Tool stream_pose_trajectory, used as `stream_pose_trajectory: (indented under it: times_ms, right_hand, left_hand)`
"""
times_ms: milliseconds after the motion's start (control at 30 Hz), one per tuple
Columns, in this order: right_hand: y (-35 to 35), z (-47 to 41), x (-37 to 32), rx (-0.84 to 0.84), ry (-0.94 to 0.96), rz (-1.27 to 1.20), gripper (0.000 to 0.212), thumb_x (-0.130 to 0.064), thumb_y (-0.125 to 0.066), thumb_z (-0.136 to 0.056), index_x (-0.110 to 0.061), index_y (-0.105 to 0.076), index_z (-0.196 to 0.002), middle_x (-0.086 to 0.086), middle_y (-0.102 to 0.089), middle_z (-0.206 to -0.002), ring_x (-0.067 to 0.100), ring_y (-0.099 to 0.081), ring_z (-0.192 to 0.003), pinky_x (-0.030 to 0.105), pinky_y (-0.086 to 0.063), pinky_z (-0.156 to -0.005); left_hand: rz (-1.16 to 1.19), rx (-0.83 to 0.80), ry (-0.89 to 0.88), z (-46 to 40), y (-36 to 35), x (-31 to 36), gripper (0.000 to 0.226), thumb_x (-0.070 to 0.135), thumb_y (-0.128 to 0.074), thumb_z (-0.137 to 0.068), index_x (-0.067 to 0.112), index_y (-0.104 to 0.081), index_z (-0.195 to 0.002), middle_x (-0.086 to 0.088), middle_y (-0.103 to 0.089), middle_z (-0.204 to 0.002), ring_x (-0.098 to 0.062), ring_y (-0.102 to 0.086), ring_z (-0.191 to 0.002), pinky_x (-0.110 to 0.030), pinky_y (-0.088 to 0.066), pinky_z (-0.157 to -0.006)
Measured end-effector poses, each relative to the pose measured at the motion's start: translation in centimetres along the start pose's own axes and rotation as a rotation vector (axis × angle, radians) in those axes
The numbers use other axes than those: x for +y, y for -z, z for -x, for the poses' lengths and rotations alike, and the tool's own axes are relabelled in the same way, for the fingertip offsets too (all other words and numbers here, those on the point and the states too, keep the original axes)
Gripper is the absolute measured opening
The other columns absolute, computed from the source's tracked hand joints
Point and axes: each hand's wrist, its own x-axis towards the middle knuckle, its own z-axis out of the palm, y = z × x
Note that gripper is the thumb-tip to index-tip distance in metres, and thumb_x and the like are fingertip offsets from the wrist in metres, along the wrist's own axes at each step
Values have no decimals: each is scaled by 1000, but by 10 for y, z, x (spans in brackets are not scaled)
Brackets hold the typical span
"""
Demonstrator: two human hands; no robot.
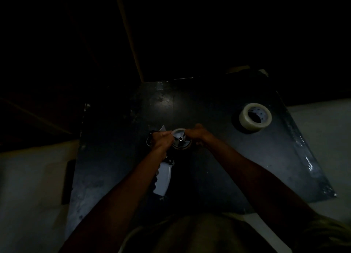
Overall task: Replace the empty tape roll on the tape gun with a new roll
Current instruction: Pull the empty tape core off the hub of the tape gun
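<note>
Hands, two: left (161,139) and right (197,134) each grip one tape gun (171,150); one full roll (255,117) apart.

Both bare forearms reach forward from the bottom of the view and converge near the middle, the left arm rising from the lower left, the right arm from the lower right. The left hand (161,139) has its fingers curled, knuckles up, closed around something beneath it, wrist roughly in line with the forearm. The right hand (197,134) sits just beside it, fingers bent downward and gripping from the far side, the two hands nearly touching
</note>
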Motion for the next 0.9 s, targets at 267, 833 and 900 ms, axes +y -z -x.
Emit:
stream_pose_trajectory:
  times_ms: [267, 833, 900]
  right_hand:
    - [5, -3, 16, 19, -102, 60, 21, -20, -80, -72, -11, -63, -62, 4, -61, -60, 13, -57, -53, 20, -43, -43]
    - [4, -9, 18, -79, -152, 89, 3, -7, -69, -79, -7, -66, -79, 20, -65, -90, 32, -65, -82, 41, -52, -67]
    - [4, -11, 20, -90, -148, 115, 15, 0, -68, -76, -9, -62, -65, 17, -63, -74, 27, -62, -67, 36, -50, -59]
  left_hand:
    - [-245, 32, -25, 2, -5, 6, 17, 15, -58, -86, 0, -64, -88, -13, -64, -90, -30, -63, -91, -30, -45, -69]
    - [-11, -196, 175, 3, 6, 11, 35, 3, -58, -80, 2, -58, -115, -14, -64, -98, -26, -63, -85, -35, -54, -67]
    - [-14, -193, 191, 3, 8, 7, 21, 0, -56, -81, 6, -62, -100, -11, -63, -86, -19, -59, -73, -29, -49, -61]
